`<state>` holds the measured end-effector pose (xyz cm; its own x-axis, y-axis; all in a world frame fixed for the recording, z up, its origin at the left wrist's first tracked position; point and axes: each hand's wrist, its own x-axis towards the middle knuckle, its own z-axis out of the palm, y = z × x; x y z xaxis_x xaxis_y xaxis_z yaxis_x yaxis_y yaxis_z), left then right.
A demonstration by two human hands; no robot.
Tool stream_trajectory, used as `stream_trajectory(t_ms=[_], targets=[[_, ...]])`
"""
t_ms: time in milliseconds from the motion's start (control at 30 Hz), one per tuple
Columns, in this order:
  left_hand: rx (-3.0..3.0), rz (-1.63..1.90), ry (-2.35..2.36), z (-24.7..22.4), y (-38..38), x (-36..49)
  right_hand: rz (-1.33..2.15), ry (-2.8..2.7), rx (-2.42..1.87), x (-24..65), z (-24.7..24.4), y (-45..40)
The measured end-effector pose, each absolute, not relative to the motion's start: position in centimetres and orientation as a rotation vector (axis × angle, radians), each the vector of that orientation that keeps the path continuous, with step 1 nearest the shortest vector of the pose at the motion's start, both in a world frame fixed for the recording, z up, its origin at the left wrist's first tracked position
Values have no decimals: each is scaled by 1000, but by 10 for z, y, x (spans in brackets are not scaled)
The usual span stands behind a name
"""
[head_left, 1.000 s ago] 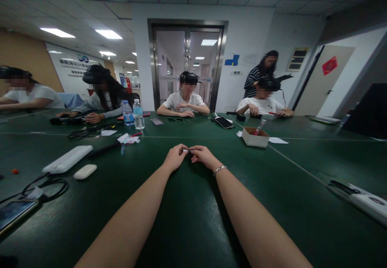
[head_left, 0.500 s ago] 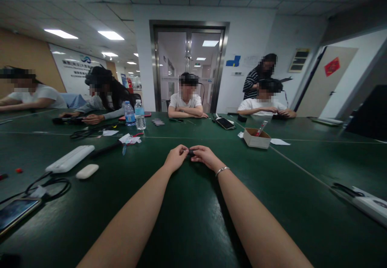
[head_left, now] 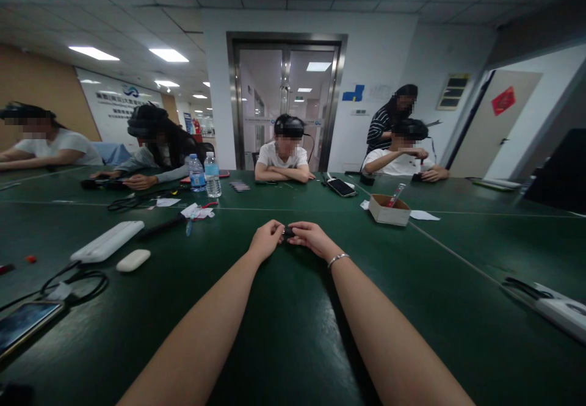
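Observation:
My left hand [head_left: 267,239] and my right hand [head_left: 312,239] meet just above the green table, fingertips close together. Between them is a small black object [head_left: 288,232], too small and too covered to name. Its left end, where something shiny shows, is pinched by my left fingers. My right thumb and fingers are closed on its other end, and a metal bracelet circles that wrist. Both forearms stretch forward over the dark green tabletop [head_left: 284,345].
To the left are a white power bank [head_left: 108,241], a white earphone case [head_left: 133,261], a phone [head_left: 28,326] and cables. Two water bottles [head_left: 212,175] stand farther back. An open box [head_left: 389,210] and a power strip [head_left: 561,308] lie right. Several people sit opposite.
My hands stay nearly in place, with slightly more of the black object showing between them. Across the table at right, a seated person has raised one hand.

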<state>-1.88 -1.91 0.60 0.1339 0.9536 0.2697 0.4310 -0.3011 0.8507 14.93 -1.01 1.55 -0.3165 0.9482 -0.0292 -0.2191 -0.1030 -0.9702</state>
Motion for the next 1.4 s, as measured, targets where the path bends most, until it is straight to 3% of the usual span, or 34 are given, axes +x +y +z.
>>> stream_trajectory(t_ms=[1400], targets=[[1874, 1081, 1214, -1, -13, -21, 1632, -1195, -870, 154, 13, -5]])
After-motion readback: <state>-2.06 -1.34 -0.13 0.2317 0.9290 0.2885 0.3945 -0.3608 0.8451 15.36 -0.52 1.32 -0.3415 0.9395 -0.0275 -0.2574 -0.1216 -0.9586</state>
